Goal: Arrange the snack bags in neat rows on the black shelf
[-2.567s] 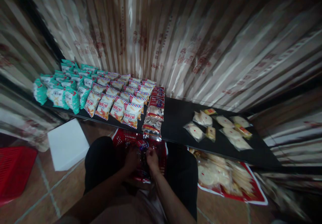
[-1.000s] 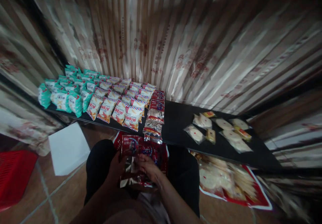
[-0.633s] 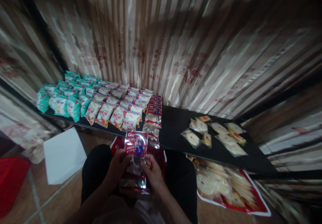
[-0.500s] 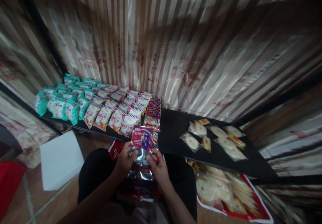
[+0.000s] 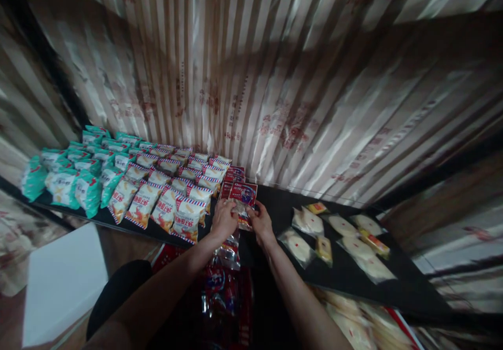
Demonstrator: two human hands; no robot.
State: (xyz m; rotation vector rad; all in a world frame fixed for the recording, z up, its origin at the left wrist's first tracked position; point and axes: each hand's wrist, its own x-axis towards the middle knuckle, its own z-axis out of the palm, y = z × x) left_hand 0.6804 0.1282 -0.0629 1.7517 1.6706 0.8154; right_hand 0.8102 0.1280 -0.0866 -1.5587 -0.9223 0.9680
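Observation:
Both my hands reach over the black shelf [image 5: 271,208] and pinch one red snack packet [image 5: 243,195] between them. My left hand [image 5: 222,219] grips its left edge, and my right hand [image 5: 261,222] grips its right edge. The packet sits at the near end of a short column of like red packets [image 5: 234,174]. Left of them lie rows of red-white-blue striped bags [image 5: 173,193], and further left teal bags [image 5: 66,174]. More red packets [image 5: 222,287] lie in my lap below the shelf edge.
Clear packs of round white cakes [image 5: 341,229] lie on the right part of the shelf. A striped curtain [image 5: 251,88] hangs behind. A white box [image 5: 63,282] stands on the floor at the left, and a red tray of cakes [image 5: 373,329] lies at the lower right.
My hands picked a red packet from the pile in my lap, lifted it and carried it forward onto the shelf beside the other red packets. The view tilted up.

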